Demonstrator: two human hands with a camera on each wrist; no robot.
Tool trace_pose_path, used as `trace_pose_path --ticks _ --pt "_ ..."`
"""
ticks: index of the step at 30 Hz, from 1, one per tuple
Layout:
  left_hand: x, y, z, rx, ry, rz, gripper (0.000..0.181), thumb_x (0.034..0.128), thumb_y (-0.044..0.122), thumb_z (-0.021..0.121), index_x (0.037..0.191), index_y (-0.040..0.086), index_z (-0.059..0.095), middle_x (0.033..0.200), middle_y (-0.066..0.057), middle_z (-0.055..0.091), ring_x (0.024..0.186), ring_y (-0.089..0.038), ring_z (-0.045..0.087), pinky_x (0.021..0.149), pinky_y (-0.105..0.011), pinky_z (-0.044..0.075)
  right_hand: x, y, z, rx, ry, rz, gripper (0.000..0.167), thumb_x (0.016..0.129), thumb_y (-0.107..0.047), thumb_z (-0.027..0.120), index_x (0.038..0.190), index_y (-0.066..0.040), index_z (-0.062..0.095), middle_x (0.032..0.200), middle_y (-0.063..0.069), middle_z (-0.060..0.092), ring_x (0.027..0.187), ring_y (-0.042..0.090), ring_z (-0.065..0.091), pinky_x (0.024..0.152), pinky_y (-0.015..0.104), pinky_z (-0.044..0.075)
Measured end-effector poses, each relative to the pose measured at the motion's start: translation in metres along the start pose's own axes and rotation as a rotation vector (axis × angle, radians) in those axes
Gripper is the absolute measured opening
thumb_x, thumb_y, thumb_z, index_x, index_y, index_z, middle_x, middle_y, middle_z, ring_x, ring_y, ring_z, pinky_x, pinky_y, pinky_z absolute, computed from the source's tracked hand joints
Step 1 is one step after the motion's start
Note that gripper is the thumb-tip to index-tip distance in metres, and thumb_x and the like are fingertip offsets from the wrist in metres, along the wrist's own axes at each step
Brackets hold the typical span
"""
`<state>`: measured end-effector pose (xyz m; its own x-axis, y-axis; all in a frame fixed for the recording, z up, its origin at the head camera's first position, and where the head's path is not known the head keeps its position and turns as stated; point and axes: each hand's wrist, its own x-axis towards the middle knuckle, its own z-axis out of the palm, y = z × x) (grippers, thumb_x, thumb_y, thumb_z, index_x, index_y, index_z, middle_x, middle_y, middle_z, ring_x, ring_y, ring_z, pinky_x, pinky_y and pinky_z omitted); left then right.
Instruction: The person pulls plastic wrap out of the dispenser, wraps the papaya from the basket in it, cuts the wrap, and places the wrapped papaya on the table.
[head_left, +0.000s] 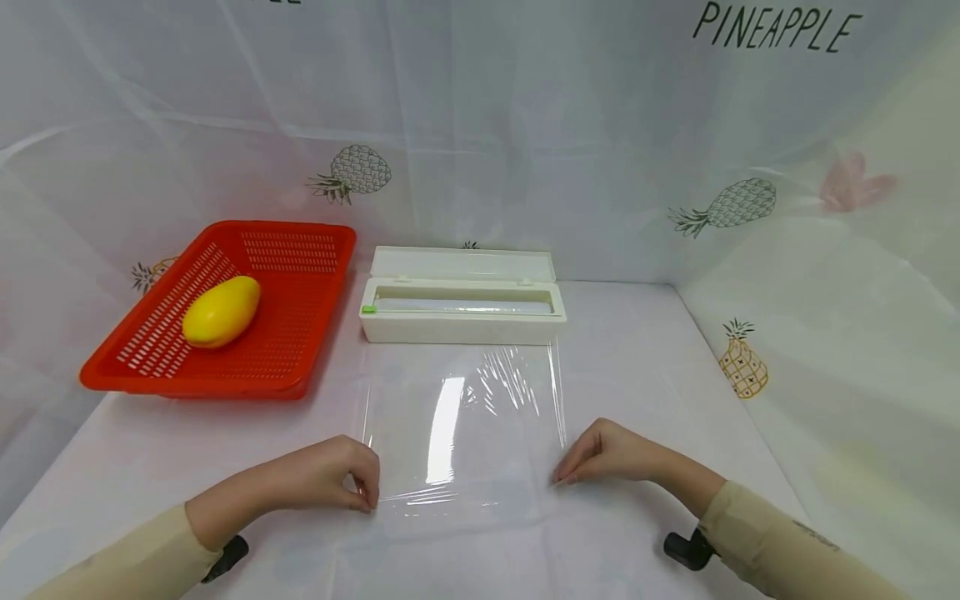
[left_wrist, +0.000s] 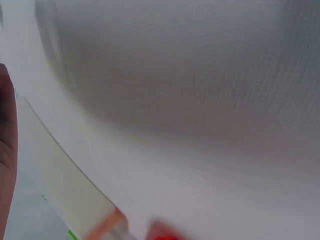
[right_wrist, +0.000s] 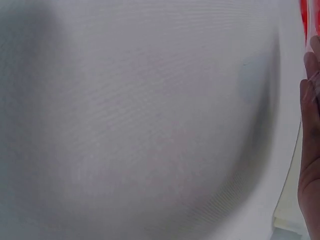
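A sheet of clear cling film [head_left: 487, 417] stretches out from the front of a white cling film dispenser [head_left: 462, 332], whose lid [head_left: 462, 264] stands raised. My left hand [head_left: 337, 475] pinches the film's near left corner between thumb and fingers. On the opposite side, my right hand [head_left: 611, 454] pinches the near right corner. The film lies low over the table between both hands, catching bright reflections. In the left wrist view only a strip of the left hand [left_wrist: 7, 145] shows at the edge; the right wrist view likewise cuts off the right hand [right_wrist: 311, 140].
A red plastic basket [head_left: 300, 358] stands left of the dispenser, holding one smooth yellow fruit [head_left: 222, 311]. Inside the dispenser lies a film roll [head_left: 465, 306], with a small green piece [head_left: 368, 309] at its left end. White pineapple-print cloth [head_left: 525, 150] covers the table and walls.
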<state>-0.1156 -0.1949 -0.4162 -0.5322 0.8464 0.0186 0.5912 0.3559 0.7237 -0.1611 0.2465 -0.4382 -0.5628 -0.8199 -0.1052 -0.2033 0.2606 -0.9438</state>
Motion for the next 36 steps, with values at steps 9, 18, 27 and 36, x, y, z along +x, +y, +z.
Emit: trace_pose_path --ticks 9,18,27,36 --pt "0.0 -0.008 0.007 0.025 -0.008 0.008 0.017 0.0753 0.001 0.082 0.078 0.016 0.074 0.076 0.018 0.062 0.073 0.003 0.057 0.066 -0.019 0.052 0.004 0.01 0.002 -0.028 -0.053 -0.017 0.01 0.082 -0.002 0.075 0.091 0.002 0.076 0.099 0.008 0.073 0.099 0.023 0.066 0.089 0.031 0.052" --pt "0.001 -0.01 0.008 0.059 -0.08 -0.061 0.02 0.0794 0.001 0.077 0.082 0.021 0.075 0.079 0.021 0.06 0.075 0.001 0.054 0.07 -0.019 0.05 0.004 0.016 0.004 -0.048 -0.067 -0.064 0.011 0.082 -0.004 0.076 0.091 0.003 0.076 0.104 0.01 0.072 0.102 0.022 0.066 0.09 0.03 0.051" --pt "-0.003 -0.009 0.005 0.028 -0.097 -0.089 0.02 0.0787 0.003 0.079 0.087 0.02 0.074 0.076 0.018 0.058 0.072 0.0 0.053 0.067 -0.019 0.05 0.0 0.009 0.005 -0.086 -0.081 -0.011 0.018 0.082 -0.005 0.077 0.099 -0.002 0.076 0.105 0.005 0.073 0.103 0.019 0.066 0.096 0.027 0.046" --pt "-0.007 0.008 -0.027 0.038 -0.048 -0.176 0.02 0.081 0.016 0.08 0.098 0.023 0.073 0.087 0.015 0.063 0.081 -0.009 0.058 0.075 -0.028 0.053 0.0 -0.011 -0.007 -0.21 -0.007 -0.014 0.022 0.084 -0.008 0.075 0.105 -0.012 0.076 0.104 -0.002 0.073 0.096 0.017 0.064 0.078 0.034 0.047"
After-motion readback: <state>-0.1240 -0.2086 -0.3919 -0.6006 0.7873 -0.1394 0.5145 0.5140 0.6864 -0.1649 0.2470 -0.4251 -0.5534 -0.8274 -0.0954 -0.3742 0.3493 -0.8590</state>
